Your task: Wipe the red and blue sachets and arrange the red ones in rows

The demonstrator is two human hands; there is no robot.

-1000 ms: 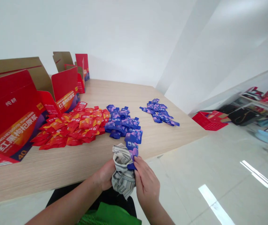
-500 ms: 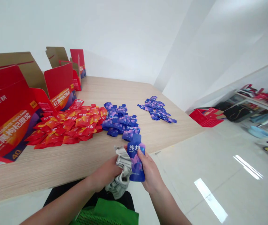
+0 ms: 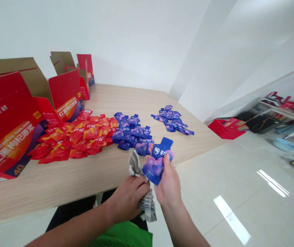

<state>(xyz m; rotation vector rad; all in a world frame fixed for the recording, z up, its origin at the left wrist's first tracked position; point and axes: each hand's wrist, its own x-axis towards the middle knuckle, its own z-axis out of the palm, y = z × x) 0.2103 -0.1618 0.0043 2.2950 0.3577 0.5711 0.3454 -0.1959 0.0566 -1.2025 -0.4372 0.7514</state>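
My right hand point(image 3: 169, 181) holds a blue-purple pouch point(image 3: 155, 168) by its edge, thumb on the printed front, the pouch tilted with its narrow end up and to the right. Bunched in my left hand point(image 3: 130, 193) is a grey striped cloth point(image 3: 147, 202), its folds sticking out above and below my closed fingers. The cloth's upper end is close beside the pouch; I cannot tell whether they touch. Just beyond my hands lies a heap of blue pouches point(image 3: 130, 132) on the table. Left of it is a larger heap of red pouches point(image 3: 77, 135).
A smaller group of blue pouches point(image 3: 172, 119) lies further right on the wooden table point(image 3: 126, 94). Open red cartons point(image 3: 5, 113) stand along the left. Past the table's right edge, a red basket point(image 3: 224, 130) is on the floor near a cluttered shelf point(image 3: 286, 109).
The pouch in my right hand has shifted up and right and tilted over. My left hand with the cloth has moved right and turned, its back now facing up.
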